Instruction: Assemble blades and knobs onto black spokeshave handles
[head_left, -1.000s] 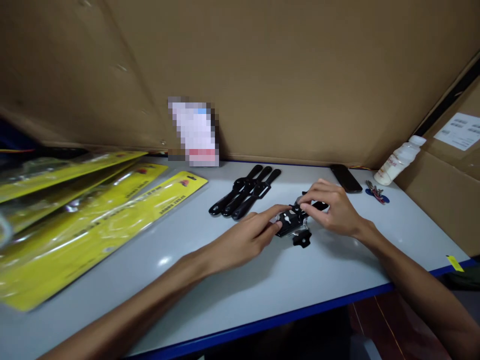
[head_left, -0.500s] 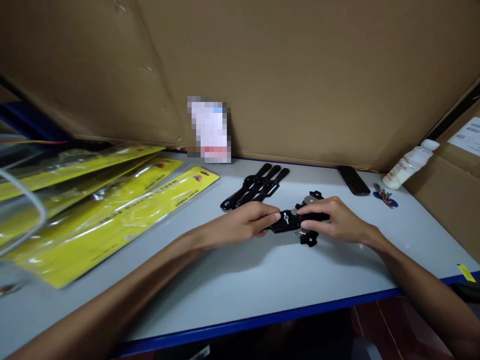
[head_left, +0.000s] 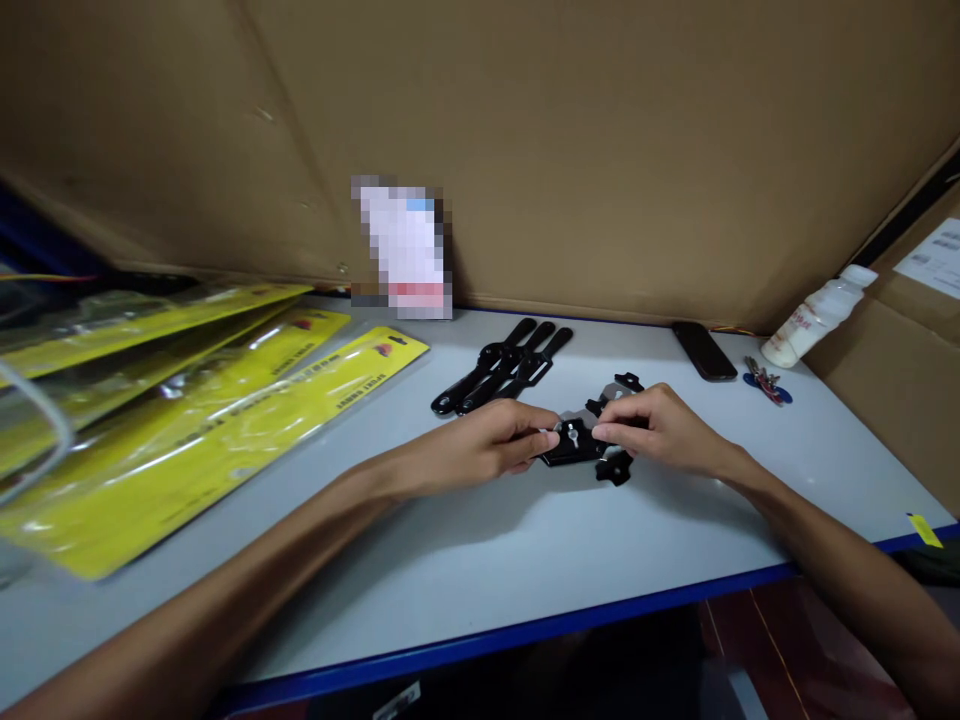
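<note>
A black spokeshave point(head_left: 568, 452) with a silver screw on its cap is held just above the worktop, between both hands. My left hand point(head_left: 499, 440) is closed round its left handle, the thumb and fingers by the cap. At the tool's right side my right hand point(head_left: 656, 428) pinches with thumb and fingertips; that hand hides the right handle and whatever small part sits between the fingertips. Black notched cap pieces point(head_left: 615, 467) and grey metal blades point(head_left: 616, 393) lie about the right hand, partly covered. Behind the left hand rest three black spokeshave bodies point(head_left: 502, 368) side by side.
Yellow-backed clear packages point(head_left: 247, 465) spread over the left of the worktop point(head_left: 480, 590). A dark phone point(head_left: 703, 351), keys point(head_left: 766, 382) and a white bottle point(head_left: 817, 318) are at the back right. Cardboard point(head_left: 585, 160) walls the back; a blurred-out upright item point(head_left: 409, 250) leans there.
My right thumb and fingers have drawn together and shifted slightly left, against the spokeshave's right side. My left hand keeps its hold. The view has moved slightly.
</note>
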